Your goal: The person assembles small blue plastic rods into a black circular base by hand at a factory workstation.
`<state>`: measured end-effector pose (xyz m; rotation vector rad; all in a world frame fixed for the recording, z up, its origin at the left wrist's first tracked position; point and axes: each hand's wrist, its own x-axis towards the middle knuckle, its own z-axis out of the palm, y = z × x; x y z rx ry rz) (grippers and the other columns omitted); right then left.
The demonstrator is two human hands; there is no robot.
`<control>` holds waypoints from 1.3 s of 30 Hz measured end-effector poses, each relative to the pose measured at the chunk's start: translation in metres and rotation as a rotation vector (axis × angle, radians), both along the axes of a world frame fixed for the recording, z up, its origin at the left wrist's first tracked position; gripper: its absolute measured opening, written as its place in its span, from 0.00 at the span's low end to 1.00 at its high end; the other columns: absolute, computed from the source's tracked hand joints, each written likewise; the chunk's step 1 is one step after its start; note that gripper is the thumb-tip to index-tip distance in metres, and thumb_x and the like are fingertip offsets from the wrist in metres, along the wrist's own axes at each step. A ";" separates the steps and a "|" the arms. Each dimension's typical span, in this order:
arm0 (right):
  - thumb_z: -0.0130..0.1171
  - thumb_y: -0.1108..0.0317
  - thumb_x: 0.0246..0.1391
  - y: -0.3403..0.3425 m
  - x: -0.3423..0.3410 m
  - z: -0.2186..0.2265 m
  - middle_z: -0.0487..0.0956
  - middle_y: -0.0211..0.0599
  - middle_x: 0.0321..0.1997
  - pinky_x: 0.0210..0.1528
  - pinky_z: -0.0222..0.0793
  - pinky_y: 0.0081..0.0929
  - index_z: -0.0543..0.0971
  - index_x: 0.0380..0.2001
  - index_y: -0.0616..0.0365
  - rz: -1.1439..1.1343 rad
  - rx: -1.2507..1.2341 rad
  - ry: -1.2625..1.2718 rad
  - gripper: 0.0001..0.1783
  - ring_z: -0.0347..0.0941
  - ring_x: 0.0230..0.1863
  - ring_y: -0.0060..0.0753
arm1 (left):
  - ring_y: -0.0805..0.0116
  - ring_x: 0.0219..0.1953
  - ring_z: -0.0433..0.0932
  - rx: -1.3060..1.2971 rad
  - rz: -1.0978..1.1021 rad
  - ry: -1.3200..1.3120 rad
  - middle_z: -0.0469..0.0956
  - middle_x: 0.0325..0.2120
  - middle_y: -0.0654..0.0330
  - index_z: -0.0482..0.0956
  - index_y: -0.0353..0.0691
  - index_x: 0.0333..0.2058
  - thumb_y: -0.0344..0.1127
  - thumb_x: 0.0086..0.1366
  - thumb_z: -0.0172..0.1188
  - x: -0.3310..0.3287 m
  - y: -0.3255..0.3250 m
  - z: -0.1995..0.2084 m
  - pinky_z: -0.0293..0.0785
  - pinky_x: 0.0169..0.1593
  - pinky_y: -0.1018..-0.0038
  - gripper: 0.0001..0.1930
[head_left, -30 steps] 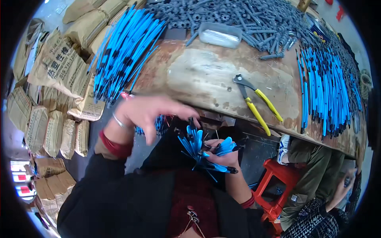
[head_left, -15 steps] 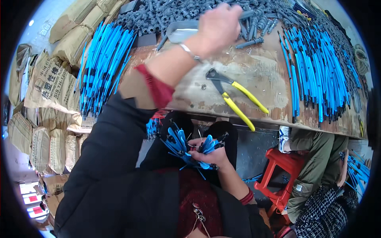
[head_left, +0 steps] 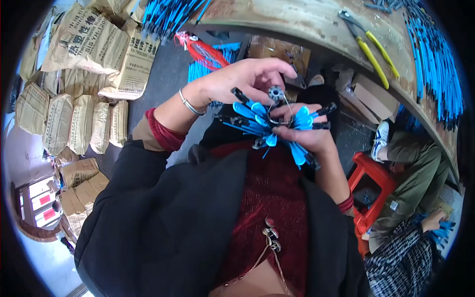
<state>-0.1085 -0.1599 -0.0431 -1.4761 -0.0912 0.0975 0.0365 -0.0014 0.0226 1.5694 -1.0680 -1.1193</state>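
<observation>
My left hand [head_left: 247,81], with a metal bangle on its wrist, is closed on a small grey plastic hub [head_left: 276,93] with notches round its end. My right hand [head_left: 310,131] is wrapped round a bundle of blue ribs [head_left: 256,119] with black joints, fanned out in a ring above my lap. A thin wire loop [head_left: 291,110] runs between the hub and the middle of the bundle. Part of the hub is hidden by my left fingers.
Yellow-handled pincers [head_left: 368,47] lie on the wooden table [head_left: 316,22], beside more blue ribs [head_left: 435,74]. An orange stool [head_left: 363,190] and a seated person [head_left: 410,173] are at the right. Brown paper sacks [head_left: 62,116] stack at the left.
My left hand has come back from the pile of grey parts on the table to the bundle, now with a grey hub. The view has tilted down toward my lap.
</observation>
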 end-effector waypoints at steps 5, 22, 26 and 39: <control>0.70 0.73 0.34 0.012 -0.003 -0.003 0.78 0.30 0.23 0.29 0.68 0.18 0.79 0.29 0.63 -0.079 -0.060 -0.119 0.15 0.71 0.24 0.16 | 0.69 0.42 0.75 -0.236 -0.045 0.244 0.75 0.37 0.54 0.71 0.35 0.42 0.17 0.51 0.59 -0.003 0.016 -0.026 0.72 0.46 0.74 0.18; 0.72 0.74 0.32 0.021 -0.006 -0.003 0.78 0.29 0.26 0.33 0.70 0.19 0.77 0.29 0.61 -0.207 0.030 -0.024 0.17 0.73 0.28 0.17 | 0.60 0.41 0.77 -0.506 0.003 0.556 0.77 0.37 0.48 0.71 0.34 0.43 0.22 0.55 0.58 -0.010 0.017 -0.047 0.73 0.46 0.70 0.15; 0.72 0.75 0.31 0.023 -0.007 -0.005 0.77 0.29 0.28 0.35 0.70 0.20 0.74 0.32 0.61 -0.252 0.111 -0.015 0.21 0.73 0.30 0.18 | 0.58 0.41 0.77 -0.492 -0.021 0.309 0.77 0.36 0.48 0.75 0.32 0.40 0.22 0.55 0.58 -0.007 0.018 -0.052 0.73 0.47 0.67 0.12; 0.71 0.77 0.32 0.025 -0.001 -0.004 0.75 0.28 0.30 0.38 0.70 0.21 0.71 0.36 0.61 -0.413 0.209 0.034 0.24 0.72 0.32 0.20 | 0.60 0.43 0.75 -0.480 -0.033 0.198 0.75 0.40 0.52 0.70 0.31 0.47 0.36 0.52 0.64 -0.014 0.020 -0.023 0.68 0.51 0.65 0.25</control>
